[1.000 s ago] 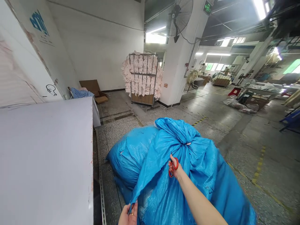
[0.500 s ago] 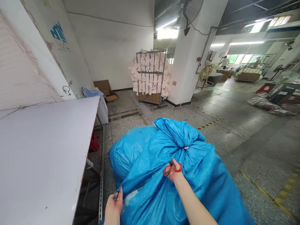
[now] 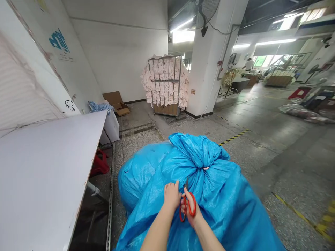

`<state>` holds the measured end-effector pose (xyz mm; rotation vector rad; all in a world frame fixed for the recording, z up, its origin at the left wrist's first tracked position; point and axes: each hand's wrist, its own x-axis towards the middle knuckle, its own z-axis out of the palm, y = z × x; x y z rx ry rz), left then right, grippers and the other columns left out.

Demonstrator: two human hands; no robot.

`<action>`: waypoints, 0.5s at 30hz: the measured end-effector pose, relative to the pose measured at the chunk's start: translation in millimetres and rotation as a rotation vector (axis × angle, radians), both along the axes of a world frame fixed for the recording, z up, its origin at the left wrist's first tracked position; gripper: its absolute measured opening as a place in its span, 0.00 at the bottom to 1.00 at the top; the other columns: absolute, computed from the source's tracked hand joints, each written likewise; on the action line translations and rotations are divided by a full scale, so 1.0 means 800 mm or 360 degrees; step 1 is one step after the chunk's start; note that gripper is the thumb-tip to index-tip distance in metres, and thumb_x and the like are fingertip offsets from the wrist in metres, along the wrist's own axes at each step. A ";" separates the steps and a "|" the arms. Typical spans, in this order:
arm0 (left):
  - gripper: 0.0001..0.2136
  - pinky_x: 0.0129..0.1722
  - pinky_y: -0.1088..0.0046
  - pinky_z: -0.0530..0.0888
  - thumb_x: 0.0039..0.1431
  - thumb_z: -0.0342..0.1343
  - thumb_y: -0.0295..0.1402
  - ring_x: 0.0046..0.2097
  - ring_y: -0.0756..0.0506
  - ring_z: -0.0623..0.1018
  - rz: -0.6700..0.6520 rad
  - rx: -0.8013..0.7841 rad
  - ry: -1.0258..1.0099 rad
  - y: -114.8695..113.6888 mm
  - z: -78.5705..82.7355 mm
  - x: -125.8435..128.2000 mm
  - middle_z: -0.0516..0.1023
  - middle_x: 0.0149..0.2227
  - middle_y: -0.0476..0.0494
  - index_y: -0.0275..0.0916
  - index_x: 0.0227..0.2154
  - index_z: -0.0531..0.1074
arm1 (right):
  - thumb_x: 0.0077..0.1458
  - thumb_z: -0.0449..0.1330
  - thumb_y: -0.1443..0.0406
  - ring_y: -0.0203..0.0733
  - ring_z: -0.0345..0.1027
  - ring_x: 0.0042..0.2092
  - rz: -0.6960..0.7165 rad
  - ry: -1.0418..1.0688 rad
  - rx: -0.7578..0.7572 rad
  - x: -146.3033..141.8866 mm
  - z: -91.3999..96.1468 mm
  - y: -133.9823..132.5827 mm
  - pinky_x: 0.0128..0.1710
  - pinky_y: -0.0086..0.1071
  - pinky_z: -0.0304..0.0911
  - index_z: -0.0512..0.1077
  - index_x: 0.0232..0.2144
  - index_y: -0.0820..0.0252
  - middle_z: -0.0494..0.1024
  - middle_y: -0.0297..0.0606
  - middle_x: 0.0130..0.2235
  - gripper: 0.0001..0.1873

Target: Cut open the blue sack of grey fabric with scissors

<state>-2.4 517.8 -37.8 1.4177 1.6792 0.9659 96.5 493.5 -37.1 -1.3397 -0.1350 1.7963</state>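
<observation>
Red-handled scissors (image 3: 192, 205) sit in my right hand (image 3: 195, 214), which is closed around the handles, with the dark blades pointing away from me. Right beside them, on the left, my left hand (image 3: 171, 195) is seen from the back with its fingers bent and drawn in. Whatever its fingertips hold is hidden. Both hands are over a large blue woven plastic bag (image 3: 222, 195). The bag's neck is gathered into a tight knot (image 3: 202, 165) just beyond the scissors, and a small pale pink bit (image 3: 206, 168) shows there.
To the left stands a white-topped table (image 3: 47, 167), with a red stool (image 3: 101, 162) beneath. Ahead are an open cardboard box (image 3: 117, 103), a wire cart (image 3: 166, 85) packed with pale pink cloth and a white pillar (image 3: 206, 69). Plastic-wrapped bundles (image 3: 303, 113) lie far right.
My left hand has moved right and forward from the bag's left side, where it held a blue strip, to the scissors. My right hand has come slightly nearer, and the scissors have turned.
</observation>
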 end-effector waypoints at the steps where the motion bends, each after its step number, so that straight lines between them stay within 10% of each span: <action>1: 0.13 0.64 0.33 0.50 0.48 0.57 0.11 0.53 0.27 0.70 -0.0021 -0.0032 -0.0006 0.009 -0.001 0.000 0.69 0.30 0.39 0.35 0.30 0.78 | 0.56 0.61 0.43 0.30 0.52 0.16 0.0016 -0.0012 -0.0015 -0.001 0.000 0.002 0.16 0.24 0.46 0.65 0.27 0.59 0.65 0.30 0.16 0.26; 5: 0.19 0.62 0.31 0.49 0.50 0.55 0.11 0.35 0.38 0.71 -0.0048 -0.0157 -0.0037 0.018 0.005 -0.011 0.50 0.22 0.54 0.38 0.13 0.64 | 0.51 0.62 0.38 0.31 0.54 0.17 0.0037 0.0016 -0.0067 -0.014 0.001 0.019 0.17 0.24 0.50 0.65 0.27 0.60 0.66 0.31 0.17 0.31; 11: 0.21 0.57 0.62 0.66 0.52 0.59 0.14 0.28 0.43 0.66 -0.0109 -0.0231 0.0054 0.018 0.029 -0.027 0.49 0.20 0.54 0.39 0.12 0.61 | 0.58 0.59 0.42 0.25 0.49 0.16 -0.0025 0.0114 -0.0182 -0.028 0.009 0.031 0.16 0.19 0.43 0.63 0.25 0.62 0.61 0.27 0.17 0.29; 15: 0.18 0.56 0.61 0.68 0.57 0.61 0.22 0.33 0.40 0.72 -0.0273 -0.0248 0.0207 0.022 0.035 -0.028 0.56 0.21 0.50 0.39 0.15 0.65 | 0.63 0.55 0.45 0.25 0.49 0.16 -0.0036 0.0164 -0.0223 -0.013 0.023 0.017 0.16 0.19 0.43 0.65 0.26 0.63 0.61 0.28 0.18 0.27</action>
